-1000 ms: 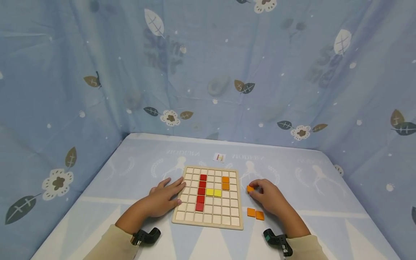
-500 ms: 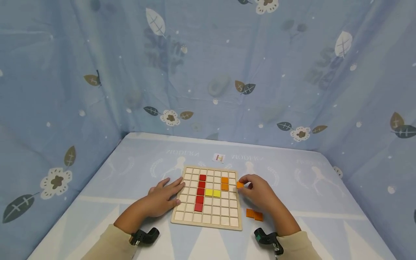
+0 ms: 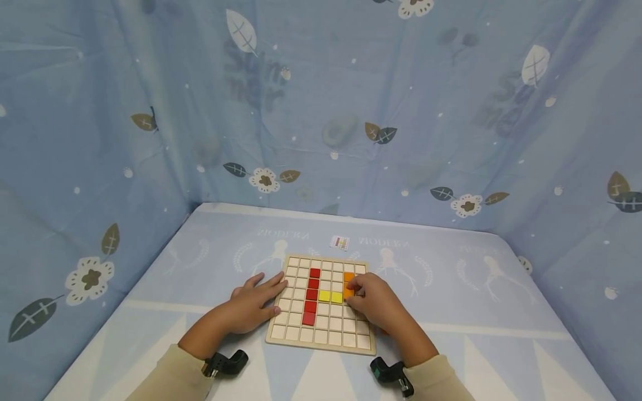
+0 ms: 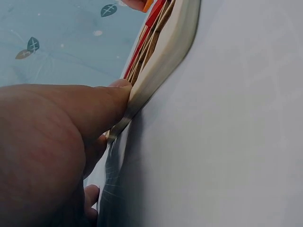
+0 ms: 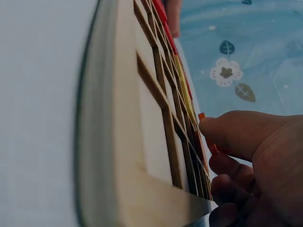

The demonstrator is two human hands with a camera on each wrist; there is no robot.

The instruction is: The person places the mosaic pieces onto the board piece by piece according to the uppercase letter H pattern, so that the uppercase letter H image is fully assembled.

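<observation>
A square wooden grid board (image 3: 321, 336) lies on the table. Down it runs a column of red tiles (image 3: 311, 294), with two yellow tiles (image 3: 330, 296) beside the column. Orange tiles (image 3: 348, 276) sit farther right, partly covered by my right fingers. My right hand (image 3: 377, 303) pinches an orange tile (image 5: 202, 116) between thumb and fingers, over the cells just right of the yellow pair; whether it is seated in a cell cannot be told. My left hand (image 3: 251, 307) rests with spread fingers at the board's left edge, thumb touching the rim in the left wrist view.
A small pattern card (image 3: 340, 243) lies beyond the board's far edge. The loose orange tiles at the board's right are mostly hidden by the right forearm. Patterned blue curtains (image 3: 321, 111) close off the back and sides. Both wrists wear black cameras (image 3: 233, 363).
My right hand has carried an orange tile leftward from the table beside the board to over the orange column. Its forearm now covers the loose orange tiles. The left hand stays put.
</observation>
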